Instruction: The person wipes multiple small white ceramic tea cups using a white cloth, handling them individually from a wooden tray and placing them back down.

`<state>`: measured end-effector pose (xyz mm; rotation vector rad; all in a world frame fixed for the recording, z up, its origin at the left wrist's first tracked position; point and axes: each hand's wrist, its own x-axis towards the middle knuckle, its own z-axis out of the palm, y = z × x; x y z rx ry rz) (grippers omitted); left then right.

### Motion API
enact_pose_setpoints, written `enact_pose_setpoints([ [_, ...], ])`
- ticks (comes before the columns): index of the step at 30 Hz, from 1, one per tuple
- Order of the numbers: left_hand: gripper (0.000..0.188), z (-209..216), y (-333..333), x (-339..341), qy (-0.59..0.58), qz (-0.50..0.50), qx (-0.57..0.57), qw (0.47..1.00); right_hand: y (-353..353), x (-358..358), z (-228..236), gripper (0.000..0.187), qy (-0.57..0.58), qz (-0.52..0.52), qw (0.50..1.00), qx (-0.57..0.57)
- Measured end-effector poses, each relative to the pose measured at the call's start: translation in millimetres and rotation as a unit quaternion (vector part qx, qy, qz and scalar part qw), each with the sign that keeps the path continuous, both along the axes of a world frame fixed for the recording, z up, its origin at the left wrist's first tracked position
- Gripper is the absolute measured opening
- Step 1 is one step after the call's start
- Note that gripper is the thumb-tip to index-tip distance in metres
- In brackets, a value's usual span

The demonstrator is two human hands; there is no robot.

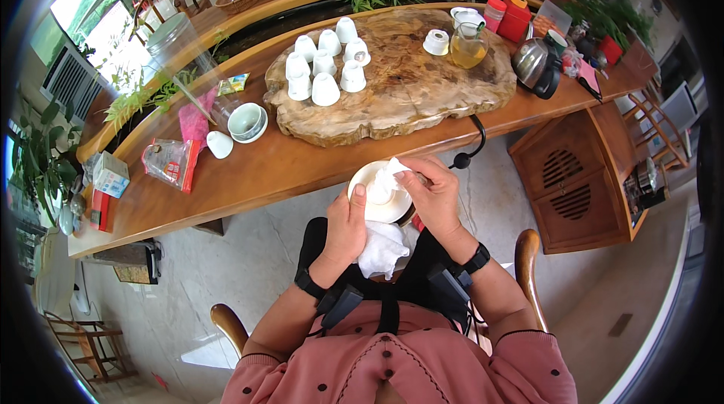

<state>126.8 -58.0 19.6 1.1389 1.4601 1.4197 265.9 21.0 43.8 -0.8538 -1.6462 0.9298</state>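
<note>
White wad (387, 180) is pinched by bent right fingers (413, 182); left fingers (357, 199) grip the dish (386, 212).

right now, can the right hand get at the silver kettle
Probably not: the right hand pinches white cloth at a white dish, and the silver kettle stands well off to the right.

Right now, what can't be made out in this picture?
Head view, left hand: some fingers, hidden behind the white dish.
Head view, inside of the dish: partly covered by the crumpled white wipe and right hand.
Head view, upturned white cups: insides hidden by their own walls.
Head view, wooden chair: seat mostly hidden by the seated person.
</note>
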Motion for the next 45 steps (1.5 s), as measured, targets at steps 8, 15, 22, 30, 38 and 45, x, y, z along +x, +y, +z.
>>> enact_pose_setpoints([
  [8,0.048,-5,0,-2,0.016,0.051,-0.014,0.998,-5,24,5,0.022,-0.013,-0.069,0.997,0.02],
  [15,0.044,-3,-5,5,0.061,0.021,-0.007,0.998,-9,-1,31,0.02,-0.289,-0.016,0.856,0.429],
  [22,0.046,0,-10,-1,0.066,0.059,-0.033,0.995,-40,5,16,0.011,-0.297,0.089,0.909,0.278],
  [30,0.053,-3,-2,-5,0.04,0.027,-0.024,0.999,-40,-11,17,0.017,-0.228,0.045,0.916,0.328],
  [38,0.053,10,-12,9,0.076,-0.019,-0.034,0.996,-15,-6,18,0.019,-0.247,-0.048,0.892,0.375],
  [45,0.044,18,-11,8,0.089,-0.04,-0.046,0.994,-7,10,36,0.016,-0.219,-0.032,0.923,0.313],
])
